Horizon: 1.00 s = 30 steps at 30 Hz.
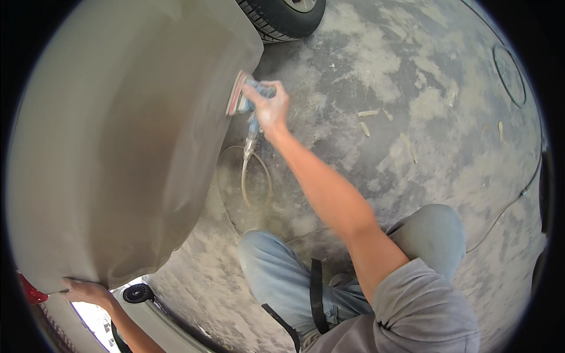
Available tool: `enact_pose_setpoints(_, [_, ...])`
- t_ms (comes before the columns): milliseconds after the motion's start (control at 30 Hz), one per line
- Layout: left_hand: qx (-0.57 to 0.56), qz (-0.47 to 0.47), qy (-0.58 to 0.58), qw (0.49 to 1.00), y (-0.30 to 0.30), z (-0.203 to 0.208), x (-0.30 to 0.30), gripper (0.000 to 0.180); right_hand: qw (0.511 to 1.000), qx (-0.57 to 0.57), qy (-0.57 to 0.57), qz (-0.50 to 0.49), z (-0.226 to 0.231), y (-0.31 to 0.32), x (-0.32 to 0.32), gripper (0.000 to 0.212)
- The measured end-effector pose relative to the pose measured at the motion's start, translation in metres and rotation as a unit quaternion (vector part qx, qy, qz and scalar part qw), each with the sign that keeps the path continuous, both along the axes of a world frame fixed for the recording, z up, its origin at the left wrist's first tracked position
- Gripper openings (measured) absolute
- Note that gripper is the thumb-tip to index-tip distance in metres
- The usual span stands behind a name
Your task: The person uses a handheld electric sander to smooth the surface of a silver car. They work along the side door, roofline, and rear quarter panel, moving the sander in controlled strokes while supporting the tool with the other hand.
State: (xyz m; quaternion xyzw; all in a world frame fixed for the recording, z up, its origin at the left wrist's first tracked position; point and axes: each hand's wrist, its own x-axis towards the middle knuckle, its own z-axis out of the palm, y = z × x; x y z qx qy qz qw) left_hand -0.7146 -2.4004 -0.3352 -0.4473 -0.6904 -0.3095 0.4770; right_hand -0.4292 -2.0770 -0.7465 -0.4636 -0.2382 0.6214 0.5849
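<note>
A large dull grey-brown car body panel [141, 135] fills the left side, with a darker patch across its middle. In my right hand [274, 110] is a blue air sander [253, 97]; my fingers wrap round its body. The sander's reddish pad [236, 94] stands on edge against the panel's right border, near the wheel. From the sander's lower end hangs a pale air hose [245, 176]. At the lower left, my left hand [88, 292] rests at the panel's bottom edge, fingers stretched out, beside a red tail light [30, 290].
A car tire [288, 22] stands at the top. The grey floor [353, 65] is blotched with pale dust and holds several yellowish scraps [365, 129]. A dark cable [509, 76] loops at the right. Another vehicle's wheel [138, 293] shows at the lower left. My knees [432, 232] are bent below.
</note>
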Motion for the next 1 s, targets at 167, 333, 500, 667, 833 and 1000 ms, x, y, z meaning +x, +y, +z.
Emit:
enact_pose_setpoints(167, [-0.042, -0.024, -0.011, 0.999, -0.007, 0.006, -0.014, 0.065, 0.995, 0.009, 0.028, -0.097, 0.005, 0.000, 0.002, 0.058])
enact_pose_setpoints(333, [-0.023, -0.028, 0.000, 0.999, -0.005, 0.003, -0.016, 0.061, 0.997, 0.065, -0.009, -0.051, -0.005, -0.021, -0.014, 0.061])
enact_pose_setpoints(500, [-0.016, 0.012, -0.069, 0.997, -0.003, 0.003, -0.010, 0.056, 0.980, 0.172, -0.058, -0.079, 0.001, -0.139, -0.065, 0.060])
enact_pose_setpoints(667, [-0.023, 0.033, -0.078, 0.996, -0.008, 0.006, -0.020, 0.057, 0.953, 0.252, -0.160, -0.054, 0.037, -0.218, -0.074, 0.070])
enact_pose_setpoints(833, [-0.030, 0.026, -0.035, 0.999, -0.022, 0.014, -0.052, 0.057, 0.951, 0.235, -0.182, -0.085, 0.028, -0.174, -0.066, 0.067])
enact_pose_setpoints(1000, [-0.081, 0.061, -0.063, 0.993, -0.035, 0.025, -0.075, 0.059, 0.971, 0.176, -0.116, -0.108, 0.022, -0.096, -0.043, 0.064])
